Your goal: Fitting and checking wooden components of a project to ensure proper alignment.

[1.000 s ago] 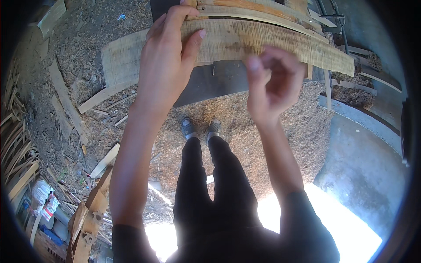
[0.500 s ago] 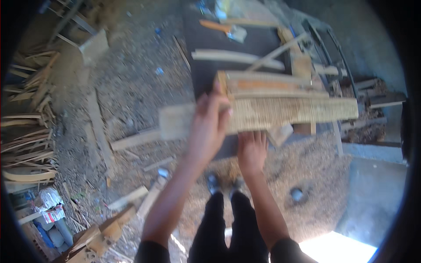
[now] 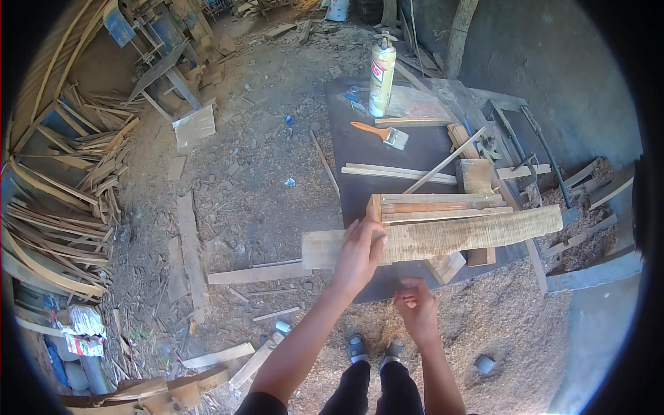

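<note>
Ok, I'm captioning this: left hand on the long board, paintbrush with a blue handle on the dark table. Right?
Not blue: in the head view, the paintbrush on the dark table has an orange handle. The left hand is indeed on the long board.

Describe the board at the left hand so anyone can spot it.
Find the dark table. Across its near side, the left hand overlaps a long pale board jutting past the table's left edge. Unlike the narrow slats just beyond, it is wide, with fine crosswise lines.
</note>
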{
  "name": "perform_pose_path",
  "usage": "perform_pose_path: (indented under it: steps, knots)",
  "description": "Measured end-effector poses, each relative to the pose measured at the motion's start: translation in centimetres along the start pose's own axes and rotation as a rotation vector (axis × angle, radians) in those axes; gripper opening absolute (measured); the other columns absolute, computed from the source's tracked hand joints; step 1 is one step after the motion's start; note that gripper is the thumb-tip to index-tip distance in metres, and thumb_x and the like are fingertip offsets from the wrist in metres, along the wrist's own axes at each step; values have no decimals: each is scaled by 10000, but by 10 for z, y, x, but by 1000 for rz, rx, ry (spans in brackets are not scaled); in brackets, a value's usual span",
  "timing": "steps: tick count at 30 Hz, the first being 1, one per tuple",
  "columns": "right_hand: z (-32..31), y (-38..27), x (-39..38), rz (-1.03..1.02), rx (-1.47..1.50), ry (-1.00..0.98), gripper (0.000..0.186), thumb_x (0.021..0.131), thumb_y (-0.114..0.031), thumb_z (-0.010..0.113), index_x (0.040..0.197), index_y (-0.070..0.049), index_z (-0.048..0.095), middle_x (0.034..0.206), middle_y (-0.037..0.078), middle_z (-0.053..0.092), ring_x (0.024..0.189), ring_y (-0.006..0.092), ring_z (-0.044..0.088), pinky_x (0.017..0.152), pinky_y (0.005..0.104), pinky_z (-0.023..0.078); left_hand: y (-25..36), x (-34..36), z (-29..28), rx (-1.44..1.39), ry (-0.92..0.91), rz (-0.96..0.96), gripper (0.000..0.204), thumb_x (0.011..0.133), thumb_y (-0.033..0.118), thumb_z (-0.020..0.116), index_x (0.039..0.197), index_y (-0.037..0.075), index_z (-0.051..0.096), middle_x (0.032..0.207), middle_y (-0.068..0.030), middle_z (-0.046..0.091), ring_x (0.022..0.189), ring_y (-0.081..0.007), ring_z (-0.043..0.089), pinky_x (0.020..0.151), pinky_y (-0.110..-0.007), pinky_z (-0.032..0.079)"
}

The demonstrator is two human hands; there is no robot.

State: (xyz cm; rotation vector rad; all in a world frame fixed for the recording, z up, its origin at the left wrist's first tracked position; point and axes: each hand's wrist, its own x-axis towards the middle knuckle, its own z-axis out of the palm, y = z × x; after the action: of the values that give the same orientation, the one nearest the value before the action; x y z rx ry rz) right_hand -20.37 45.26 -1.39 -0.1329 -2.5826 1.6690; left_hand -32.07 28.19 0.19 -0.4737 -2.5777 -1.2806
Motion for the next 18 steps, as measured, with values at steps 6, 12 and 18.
perform_pose_path:
  steps: [6,12,18]
  knots:
    - [-14,-28,-6,99,253,-112,212,922,7,711,1132,27,698,954,87,776,878,147,745,805,291,592,-6,1,0,-4,30,31,213,979,104,662,1106,42,502,1474,-262,543,1260,-440,580,1146,-554,408]
    - [-8,-45,54,-104,264,159,99,957,-30,719,1044,12,737,927,60,762,882,106,695,825,248,543,-7,-8,4,-23,-4,-5,234,974,125,693,1122,78,517,1510,-234,530,1268,-518,553,1084,-532,453]
    - [12,-22,97,27,387,127,111,976,-63,719,1059,10,737,923,26,748,825,62,638,760,231,512,-4,-9,5,-10,1,-11,230,971,107,689,1120,66,519,1497,-245,538,1249,-479,579,1045,-509,475]
